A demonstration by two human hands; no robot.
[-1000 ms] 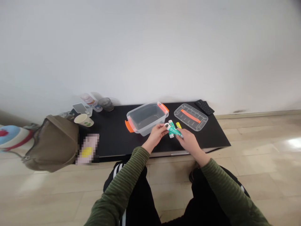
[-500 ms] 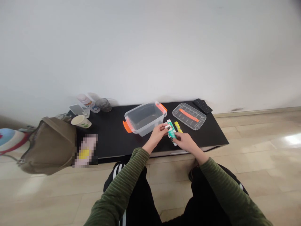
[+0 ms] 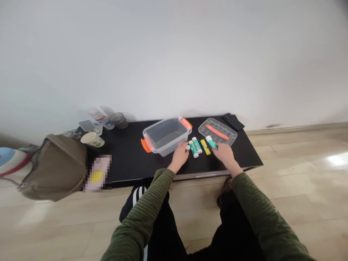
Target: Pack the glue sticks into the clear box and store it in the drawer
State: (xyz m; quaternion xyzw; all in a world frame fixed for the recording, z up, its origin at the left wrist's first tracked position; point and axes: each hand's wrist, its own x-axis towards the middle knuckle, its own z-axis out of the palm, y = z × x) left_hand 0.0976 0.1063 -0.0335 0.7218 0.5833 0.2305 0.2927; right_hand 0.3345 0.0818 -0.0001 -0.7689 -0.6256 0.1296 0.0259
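Two green-and-white glue sticks, a nearer one (image 3: pixel 193 149) and a farther one (image 3: pixel 197 145), lie side by side on the black tabletop. To their right is a yellow stick (image 3: pixel 206 147), roughly parallel to them. My right hand (image 3: pixel 224 155) is closed around another green-and-white glue stick (image 3: pixel 211 142), whose white end points away from me. Beside the pair, my left hand (image 3: pixel 179 156) is closed with the pale round end of what looks like a glue stick (image 3: pixel 187 148) showing at its fingertips; the rest of that stick is hidden.
Behind my left hand stands an open clear box (image 3: pixel 163 150) with orange latches. Its lid (image 3: pixel 231 135) lies to the right, near a black dotted object (image 3: pixel 233 121). Leftward are a paper cup (image 3: pixel 92 139), a dark glass (image 3: pixel 119 120), a bottle (image 3: pixel 101 119) and a brown bag (image 3: pixel 59 166).
My hands have moved apart, the right one rightward past the yellow stick with a glue stick, the left slightly down and left. Two glue sticks now lie uncovered between them.
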